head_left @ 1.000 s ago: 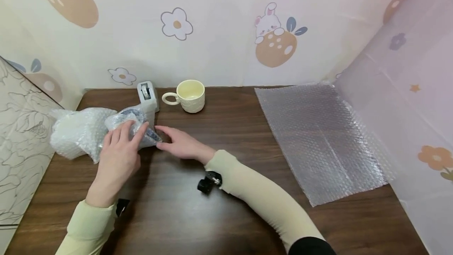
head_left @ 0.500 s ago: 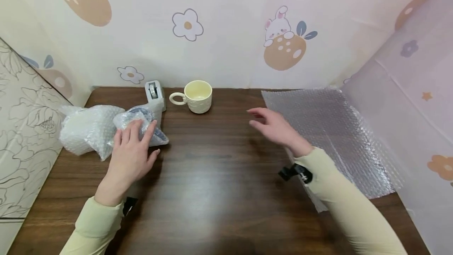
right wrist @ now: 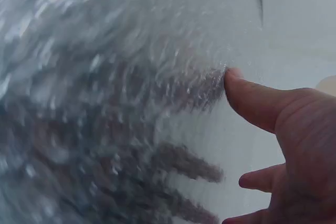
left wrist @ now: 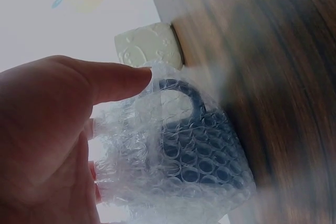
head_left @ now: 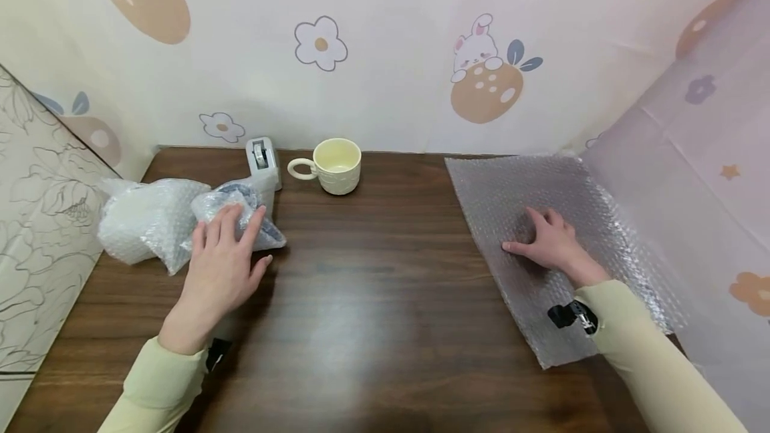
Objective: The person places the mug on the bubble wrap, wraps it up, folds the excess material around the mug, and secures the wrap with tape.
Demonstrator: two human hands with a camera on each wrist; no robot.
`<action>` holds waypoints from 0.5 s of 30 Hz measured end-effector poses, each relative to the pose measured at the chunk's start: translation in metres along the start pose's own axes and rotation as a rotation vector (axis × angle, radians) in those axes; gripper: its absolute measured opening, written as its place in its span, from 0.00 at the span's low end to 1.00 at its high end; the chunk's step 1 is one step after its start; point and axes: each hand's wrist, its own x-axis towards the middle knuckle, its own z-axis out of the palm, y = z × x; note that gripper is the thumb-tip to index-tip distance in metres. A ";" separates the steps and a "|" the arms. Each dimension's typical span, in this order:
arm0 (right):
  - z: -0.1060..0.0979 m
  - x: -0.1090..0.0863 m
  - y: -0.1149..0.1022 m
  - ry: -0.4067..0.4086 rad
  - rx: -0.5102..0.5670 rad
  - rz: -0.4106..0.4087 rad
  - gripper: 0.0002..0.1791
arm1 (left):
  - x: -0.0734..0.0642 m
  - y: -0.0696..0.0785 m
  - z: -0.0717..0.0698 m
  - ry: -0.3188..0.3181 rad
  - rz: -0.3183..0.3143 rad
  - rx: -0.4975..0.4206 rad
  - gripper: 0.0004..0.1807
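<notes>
On the left of the table my left hand [head_left: 219, 266] rests its fingers on a mug wrapped in bubble wrap [head_left: 265, 236]. Through the clear wrap in the left wrist view, the mug's dark blue body [left wrist: 202, 153] and curved handle [left wrist: 197, 98] show. My right hand [head_left: 553, 242] is over a flat sheet of bubble wrap [head_left: 505, 186] on the right, thumb and fingers spread apart. The right wrist view has its thumb tip close to the shiny bubbled surface [right wrist: 105, 51], with no fold of it between thumb and fingers.
Another bubble-wrapped bundle [head_left: 141, 219] lies at the far left, against the wrapped mug. A grey tape dispenser [head_left: 263, 156] and a cream mug [head_left: 339, 169] stand by the patterned back wall. The sheet's right side runs up to the side wall covering [head_left: 680, 172].
My right hand has left the wrapped mug and swung right across the table to the bubble wrap sheet. My left hand has stayed on the wrapped mug, its thumb now farther out.
</notes>
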 end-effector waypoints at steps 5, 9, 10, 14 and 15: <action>0.002 -0.002 -0.002 -0.043 -0.017 -0.028 0.57 | 0.000 -0.001 -0.001 0.023 0.008 -0.004 0.45; 0.005 -0.009 -0.004 -0.078 -0.014 -0.076 0.56 | -0.001 0.000 -0.001 0.016 0.008 -0.004 0.45; 0.006 -0.012 -0.005 -0.082 -0.013 -0.096 0.56 | -0.001 0.000 -0.001 0.012 0.007 -0.005 0.45; 0.012 -0.022 -0.012 -0.090 -0.021 -0.187 0.55 | -0.002 0.000 -0.001 0.004 0.005 -0.009 0.45; 0.013 -0.024 -0.013 -0.091 -0.024 -0.213 0.54 | -0.001 -0.001 -0.001 0.005 0.004 -0.011 0.45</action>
